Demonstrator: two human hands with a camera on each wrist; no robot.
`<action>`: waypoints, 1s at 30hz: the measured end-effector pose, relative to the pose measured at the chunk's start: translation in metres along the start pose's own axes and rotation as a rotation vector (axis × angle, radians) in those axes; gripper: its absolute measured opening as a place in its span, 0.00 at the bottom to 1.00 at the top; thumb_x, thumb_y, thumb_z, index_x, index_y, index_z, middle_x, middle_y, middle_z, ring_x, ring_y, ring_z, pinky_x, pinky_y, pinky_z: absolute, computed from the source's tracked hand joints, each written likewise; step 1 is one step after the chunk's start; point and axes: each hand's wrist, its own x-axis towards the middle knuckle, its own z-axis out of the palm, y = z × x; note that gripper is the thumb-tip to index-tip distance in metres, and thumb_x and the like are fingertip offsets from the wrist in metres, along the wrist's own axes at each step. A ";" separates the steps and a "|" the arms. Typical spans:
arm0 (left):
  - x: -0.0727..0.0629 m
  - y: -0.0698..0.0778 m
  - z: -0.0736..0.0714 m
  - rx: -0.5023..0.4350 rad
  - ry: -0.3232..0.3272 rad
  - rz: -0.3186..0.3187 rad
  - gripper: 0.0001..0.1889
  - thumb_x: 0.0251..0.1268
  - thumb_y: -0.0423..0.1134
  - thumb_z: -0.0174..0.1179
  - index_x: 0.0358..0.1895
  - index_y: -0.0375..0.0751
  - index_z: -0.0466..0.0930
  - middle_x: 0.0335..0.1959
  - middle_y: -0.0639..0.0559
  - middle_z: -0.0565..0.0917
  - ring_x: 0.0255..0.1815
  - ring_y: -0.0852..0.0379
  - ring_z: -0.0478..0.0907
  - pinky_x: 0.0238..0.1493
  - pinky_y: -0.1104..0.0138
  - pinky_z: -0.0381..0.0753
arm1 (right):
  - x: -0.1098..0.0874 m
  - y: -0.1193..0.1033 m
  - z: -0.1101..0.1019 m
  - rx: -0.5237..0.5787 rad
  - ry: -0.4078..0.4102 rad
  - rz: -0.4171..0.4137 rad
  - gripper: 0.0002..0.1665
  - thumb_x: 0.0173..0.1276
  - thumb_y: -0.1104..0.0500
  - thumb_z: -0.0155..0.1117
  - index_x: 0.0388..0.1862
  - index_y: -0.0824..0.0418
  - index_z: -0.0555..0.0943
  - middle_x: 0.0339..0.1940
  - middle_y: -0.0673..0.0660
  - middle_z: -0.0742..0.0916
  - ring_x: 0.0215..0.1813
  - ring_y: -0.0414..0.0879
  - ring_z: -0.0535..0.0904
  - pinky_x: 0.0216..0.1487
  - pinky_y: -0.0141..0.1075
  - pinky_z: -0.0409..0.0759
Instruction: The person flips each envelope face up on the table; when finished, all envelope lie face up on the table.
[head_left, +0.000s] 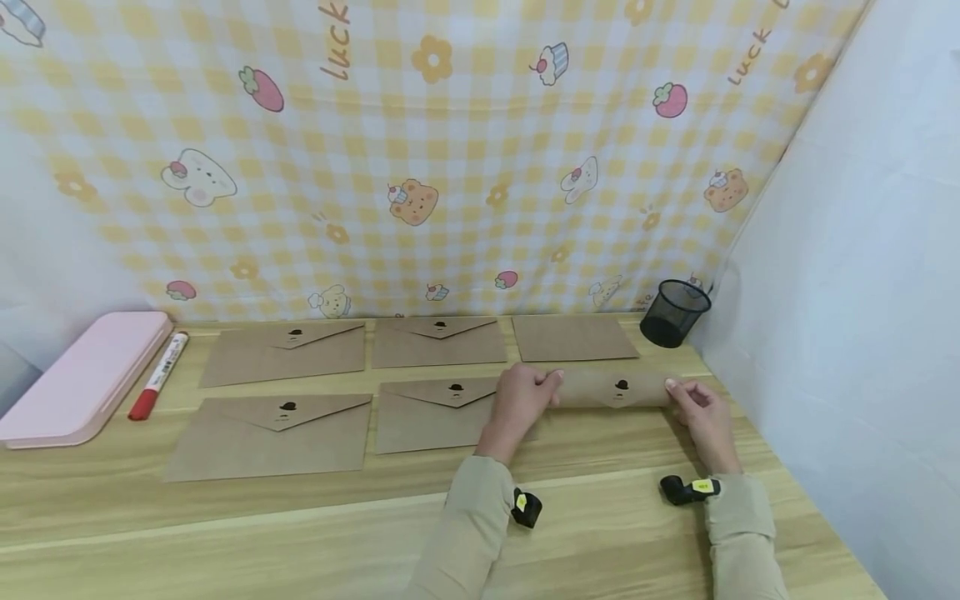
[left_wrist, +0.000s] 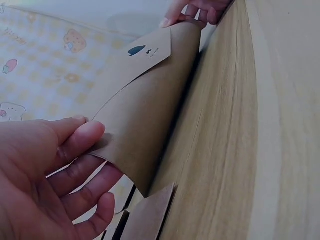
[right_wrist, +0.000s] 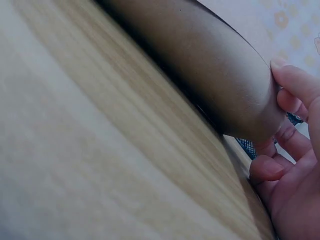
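Note:
Both hands hold a brown kraft envelope (head_left: 588,390) at its two short ends, above the right part of the table. My left hand (head_left: 519,407) pinches its left end between thumb and fingers, and my right hand (head_left: 705,418) pinches the right end. In the left wrist view the envelope (left_wrist: 145,110) bows into a curve, its pointed flap printed with a small hat and moustache. The right wrist view shows its rounded underside (right_wrist: 215,65), close to the tabletop. Partly behind the left hand lies another envelope (head_left: 431,425), flap side up.
Three flap-up envelopes (head_left: 281,450), (head_left: 285,358), (head_left: 442,346) and a plain-side-up envelope (head_left: 573,337) lie in rows on the wooden table (head_left: 300,542). A black mesh cup (head_left: 675,314) stands back right. A red-capped marker (head_left: 159,375) and a pink case (head_left: 86,375) lie left.

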 end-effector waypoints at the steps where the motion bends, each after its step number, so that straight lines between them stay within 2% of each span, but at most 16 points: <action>1: 0.000 0.000 0.000 -0.005 0.004 -0.002 0.25 0.66 0.50 0.55 0.13 0.42 0.82 0.13 0.52 0.81 0.06 0.63 0.54 0.11 0.72 0.57 | 0.000 0.000 0.000 0.020 -0.005 0.006 0.16 0.62 0.48 0.65 0.24 0.57 0.74 0.21 0.41 0.78 0.21 0.35 0.70 0.23 0.26 0.71; 5: 0.000 0.000 0.000 -0.022 0.011 -0.005 0.25 0.66 0.51 0.55 0.12 0.42 0.82 0.13 0.51 0.81 0.05 0.64 0.52 0.09 0.73 0.53 | -0.001 -0.001 0.002 0.091 -0.008 0.022 0.16 0.62 0.50 0.65 0.24 0.58 0.73 0.20 0.43 0.75 0.19 0.35 0.68 0.21 0.26 0.71; 9: -0.001 0.004 0.000 -0.056 0.003 -0.012 0.27 0.67 0.49 0.54 0.11 0.37 0.79 0.14 0.50 0.81 0.04 0.63 0.52 0.08 0.72 0.53 | -0.001 -0.004 0.013 0.152 0.116 0.008 0.17 0.61 0.51 0.67 0.22 0.59 0.72 0.18 0.45 0.75 0.18 0.36 0.68 0.18 0.26 0.69; 12: -0.001 0.006 0.000 -0.066 0.017 -0.017 0.29 0.67 0.48 0.53 0.09 0.33 0.75 0.14 0.50 0.81 0.04 0.63 0.53 0.08 0.72 0.53 | 0.000 -0.006 0.024 0.200 0.230 -0.051 0.19 0.60 0.53 0.68 0.20 0.61 0.71 0.15 0.46 0.75 0.17 0.37 0.68 0.17 0.26 0.67; 15: 0.000 0.007 -0.001 -0.070 0.045 -0.013 0.29 0.67 0.46 0.52 0.07 0.36 0.72 0.13 0.54 0.80 0.05 0.63 0.54 0.08 0.72 0.53 | 0.001 -0.006 0.030 0.222 0.283 -0.111 0.20 0.60 0.55 0.68 0.18 0.63 0.70 0.14 0.47 0.76 0.17 0.38 0.68 0.17 0.26 0.67; 19: 0.001 0.007 -0.004 -0.072 0.054 0.022 0.27 0.66 0.44 0.54 0.06 0.41 0.65 0.07 0.58 0.68 0.09 0.63 0.55 0.13 0.72 0.54 | 0.001 -0.006 0.033 0.201 0.314 -0.133 0.20 0.60 0.54 0.68 0.19 0.62 0.70 0.14 0.46 0.75 0.16 0.37 0.66 0.17 0.26 0.64; 22: 0.000 0.006 -0.006 -0.043 0.036 0.050 0.22 0.62 0.41 0.57 0.11 0.43 0.63 0.08 0.58 0.61 0.12 0.64 0.56 0.17 0.72 0.57 | 0.002 -0.006 0.033 0.159 0.322 -0.142 0.19 0.61 0.53 0.67 0.20 0.61 0.71 0.14 0.45 0.74 0.17 0.35 0.65 0.18 0.25 0.63; 29: -0.004 -0.001 -0.012 0.166 -0.057 0.034 0.10 0.54 0.32 0.59 0.19 0.43 0.72 0.13 0.59 0.70 0.14 0.62 0.63 0.20 0.72 0.66 | 0.002 0.001 0.033 -0.037 0.297 -0.214 0.17 0.62 0.54 0.66 0.22 0.63 0.73 0.20 0.44 0.77 0.22 0.35 0.68 0.23 0.24 0.65; 30: -0.004 -0.001 -0.013 0.203 -0.056 0.028 0.09 0.54 0.32 0.61 0.20 0.43 0.73 0.15 0.59 0.72 0.17 0.61 0.65 0.24 0.71 0.67 | 0.002 0.001 0.033 -0.049 0.293 -0.220 0.17 0.62 0.54 0.66 0.22 0.63 0.73 0.20 0.44 0.78 0.22 0.35 0.68 0.23 0.24 0.66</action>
